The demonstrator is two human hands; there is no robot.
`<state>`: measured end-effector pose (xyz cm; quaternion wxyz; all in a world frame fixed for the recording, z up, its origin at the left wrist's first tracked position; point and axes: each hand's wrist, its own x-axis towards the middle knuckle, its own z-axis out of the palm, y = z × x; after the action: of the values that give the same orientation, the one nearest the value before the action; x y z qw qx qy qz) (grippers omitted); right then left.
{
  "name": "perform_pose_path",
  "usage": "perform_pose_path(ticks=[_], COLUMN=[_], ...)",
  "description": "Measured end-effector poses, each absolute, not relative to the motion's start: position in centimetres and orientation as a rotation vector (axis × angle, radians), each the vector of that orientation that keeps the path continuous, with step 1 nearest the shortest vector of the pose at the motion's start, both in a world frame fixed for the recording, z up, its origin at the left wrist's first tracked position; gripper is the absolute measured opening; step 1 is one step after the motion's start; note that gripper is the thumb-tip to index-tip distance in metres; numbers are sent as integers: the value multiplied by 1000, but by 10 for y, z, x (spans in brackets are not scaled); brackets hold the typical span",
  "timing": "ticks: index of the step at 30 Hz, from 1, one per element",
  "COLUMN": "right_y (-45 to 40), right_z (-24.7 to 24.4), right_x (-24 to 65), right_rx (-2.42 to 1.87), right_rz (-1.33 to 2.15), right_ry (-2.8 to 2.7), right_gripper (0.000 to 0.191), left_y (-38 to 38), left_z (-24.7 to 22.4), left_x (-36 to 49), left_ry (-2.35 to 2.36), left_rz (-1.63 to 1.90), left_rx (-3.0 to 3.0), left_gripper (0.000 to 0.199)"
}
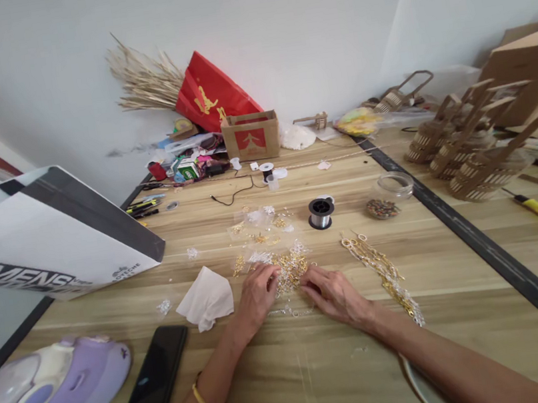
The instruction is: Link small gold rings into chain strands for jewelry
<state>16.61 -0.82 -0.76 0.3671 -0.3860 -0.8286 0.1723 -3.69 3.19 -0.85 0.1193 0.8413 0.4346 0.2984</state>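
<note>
Fine Work, Done Low and Close

The wooden table carries everything; its near edge is cut off from my view. A white bag is at the left edge, perhaps put aside to give the arms room.

At the middle, the left hand and the right hand have their fingers curled, almost closed. Whether either one pinches something, I cannot tell; knuckles cover the tips.

Toward the right edge lies a bundle of chains, stretched long, maybe against tangling; the right forearm possibly hides its end. The gold and silver pile sits between the hands, probably for easy reach. Nearer lies a thin chain, its links too fine to distinguish.
</note>
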Motion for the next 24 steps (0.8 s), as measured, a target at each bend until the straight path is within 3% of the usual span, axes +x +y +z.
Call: perform_pose_path(ticks=[10,24], right_y=[-8,-7], right_z=[-10,-9], right_x=[167,166], right_rx=[-1008,-1004], right_rz=[458,462], right_ry=[-2093,-2096], right_gripper=[9,10], left_y=[29,32], left_z=[-8,-8], left_x=[-36,-35], left_ry=[1219,1213], left_rz=[831,779], left_rx=[2419,2506], left_gripper=[6,17])
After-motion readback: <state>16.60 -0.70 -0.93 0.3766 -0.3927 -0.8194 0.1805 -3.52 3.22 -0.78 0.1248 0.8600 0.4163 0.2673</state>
